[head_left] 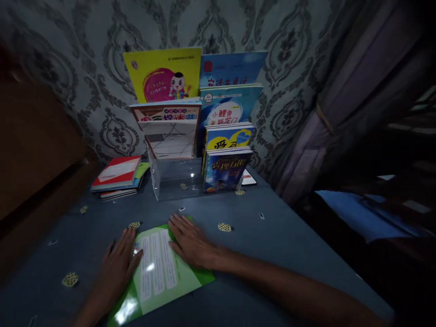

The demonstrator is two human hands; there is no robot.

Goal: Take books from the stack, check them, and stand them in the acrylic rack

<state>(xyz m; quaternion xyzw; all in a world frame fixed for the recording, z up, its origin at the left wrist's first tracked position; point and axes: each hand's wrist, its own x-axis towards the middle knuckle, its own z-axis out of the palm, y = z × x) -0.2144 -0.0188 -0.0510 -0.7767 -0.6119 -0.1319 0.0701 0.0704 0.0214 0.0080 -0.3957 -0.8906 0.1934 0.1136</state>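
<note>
A: Nearest in the head view is a glossy green book (185, 277), lying flat and askew on the blue-grey tablecloth (279, 240). Three pale text panels run down its cover.

B: And the hands?

A: Both are on it. The left hand (117, 263) rests along its left edge, thumb reaching onto the cover. The right hand (190, 243) lies over its upper right part, fingertips near the top edge.

B: Is either one gripping?

A: Neither looks closed around it; the fingers are stretched out and the palms face down.

B: What stands behind?

A: A clear acrylic book rack (177, 177). On its left side, a tall yellow book (139, 75) stands at the back, with a whitish book (175, 138) in front. The right side steps down from a blue book (235, 66) to a dark blue one (225, 170).

B: Anything beside the rack?

A: To its left, a small stack topped by a red book (117, 172). Patterned wallpaper (286, 86) rises behind, and a tied curtain (309, 131) hangs at right.
</note>
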